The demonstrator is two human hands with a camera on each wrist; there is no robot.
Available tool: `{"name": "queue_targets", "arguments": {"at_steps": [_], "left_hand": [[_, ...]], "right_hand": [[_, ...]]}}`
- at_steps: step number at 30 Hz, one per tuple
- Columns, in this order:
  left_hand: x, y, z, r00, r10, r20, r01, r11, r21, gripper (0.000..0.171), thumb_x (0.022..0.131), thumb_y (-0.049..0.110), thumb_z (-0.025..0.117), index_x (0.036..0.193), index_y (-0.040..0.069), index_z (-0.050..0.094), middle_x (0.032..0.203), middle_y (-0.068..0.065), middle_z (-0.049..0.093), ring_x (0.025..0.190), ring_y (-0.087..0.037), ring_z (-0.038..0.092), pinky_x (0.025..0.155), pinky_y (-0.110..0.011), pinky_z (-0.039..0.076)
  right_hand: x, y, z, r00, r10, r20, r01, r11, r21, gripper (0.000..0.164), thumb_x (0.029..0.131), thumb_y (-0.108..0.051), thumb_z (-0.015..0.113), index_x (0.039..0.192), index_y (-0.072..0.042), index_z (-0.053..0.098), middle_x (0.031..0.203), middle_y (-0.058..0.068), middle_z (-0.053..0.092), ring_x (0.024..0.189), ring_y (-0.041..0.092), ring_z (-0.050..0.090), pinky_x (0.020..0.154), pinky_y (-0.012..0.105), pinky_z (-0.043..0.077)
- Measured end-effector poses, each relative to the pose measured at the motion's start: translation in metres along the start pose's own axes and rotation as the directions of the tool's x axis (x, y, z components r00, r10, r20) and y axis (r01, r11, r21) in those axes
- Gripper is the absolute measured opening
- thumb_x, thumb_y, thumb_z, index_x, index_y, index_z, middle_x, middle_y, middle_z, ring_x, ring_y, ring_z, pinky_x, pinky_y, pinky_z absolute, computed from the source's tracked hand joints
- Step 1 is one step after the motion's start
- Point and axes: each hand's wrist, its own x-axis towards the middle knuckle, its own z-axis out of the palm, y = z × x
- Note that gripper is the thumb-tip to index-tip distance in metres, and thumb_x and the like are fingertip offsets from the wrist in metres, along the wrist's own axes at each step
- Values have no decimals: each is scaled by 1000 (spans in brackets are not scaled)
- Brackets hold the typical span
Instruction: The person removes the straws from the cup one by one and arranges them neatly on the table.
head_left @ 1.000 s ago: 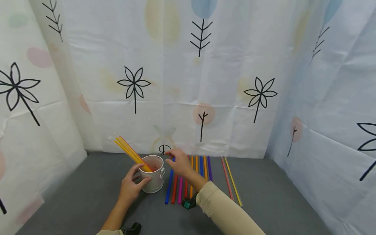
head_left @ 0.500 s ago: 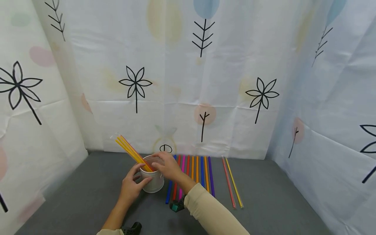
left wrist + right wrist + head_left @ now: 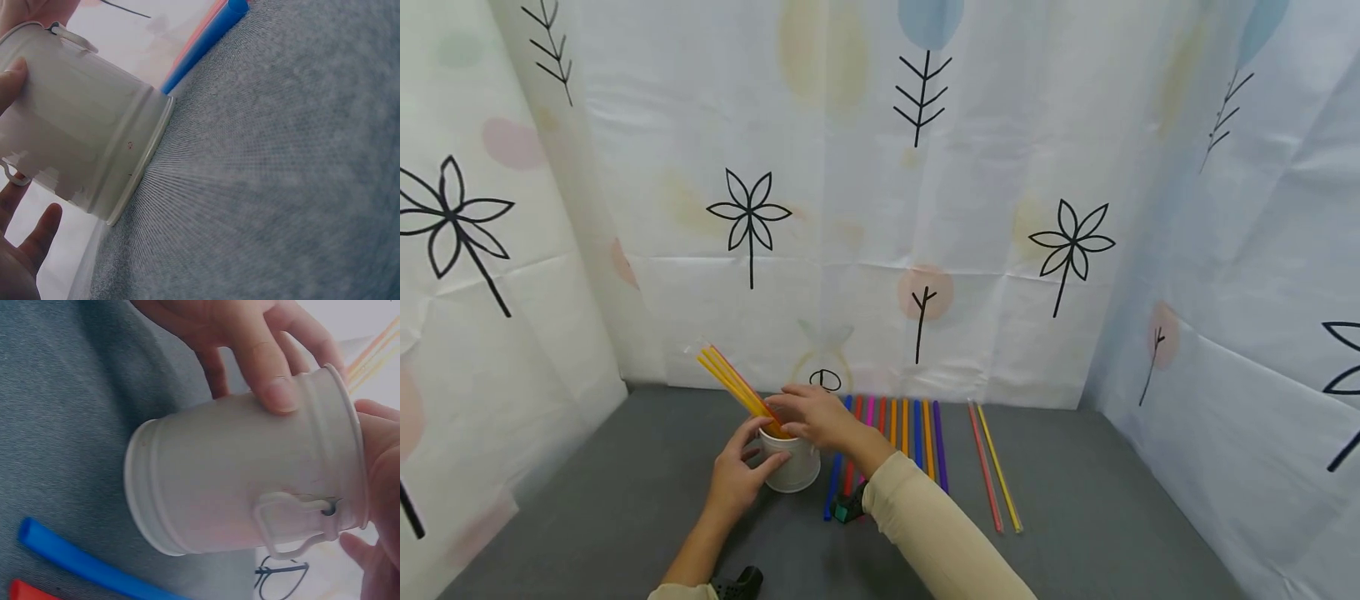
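A small white metal bucket point(image 3: 792, 468) with side handles stands on the grey table. My left hand point(image 3: 735, 478) holds it from the left, thumb on the near wall point(image 3: 75, 125). Yellow and orange-red straws point(image 3: 727, 377) lean leftward out of its mouth, with clear plastic at their top ends. My right hand point(image 3: 823, 418) is over the mouth, fingers reaching inside the rim beside the straws. Whether those fingers pinch a straw is hidden. In the right wrist view, the left hand point(image 3: 250, 344) touches the bucket point(image 3: 237, 475) and the right hand point(image 3: 382, 462) is at its rim.
Right of the bucket lies a row of colored straws, including a blue straw point(image 3: 834, 483) and a purple straw point(image 3: 941, 450), partly under my right forearm. Farther right lie a pink straw point(image 3: 988, 475) and a yellow straw point(image 3: 1002, 475). Patterned white cloth point(image 3: 850, 208) surrounds the table.
My right hand has moved left, from above the row of straws to the bucket's mouth and against the leaning straws. The left hand keeps its hold on the bucket.
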Motion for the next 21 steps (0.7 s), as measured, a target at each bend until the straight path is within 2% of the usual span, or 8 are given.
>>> {"name": "queue_targets", "arguments": {"at_steps": [9, 17, 21], "left_hand": [[0, -1, 1, 1000, -22, 11, 22, 1000, -14, 58, 79, 17, 82, 130, 10, 54, 140, -18, 49, 116, -37, 52, 89, -59, 49], [0, -1, 1, 1000, -18, 3, 18, 1000, 1, 58, 80, 17, 82, 130, 9, 54, 138, -20, 51, 114, -38, 53, 88, -60, 49], [0, -1, 2, 1000, -25, 3, 25, 1000, 3, 58, 79, 18, 82, 129, 9, 54, 138, -19, 50, 115, -38, 53, 88, -60, 48]], "right_hand": [[7, -1, -7, 988, 14, 154, -10, 1000, -27, 57, 97, -33, 60, 150, -27, 39, 155, 2, 34, 140, 22, 31, 115, 43, 26], [7, 0, -7, 991, -19, 130, 18, 1000, 8, 54, 96, -27, 63, 146, -26, 44, 154, 3, 34, 141, 20, 31, 116, 41, 23], [9, 0, -6, 991, -19, 129, 17, 1000, 18, 54, 95, -24, 64, 146, -26, 45, 153, 3, 35, 140, 21, 32, 115, 41, 25]]}}
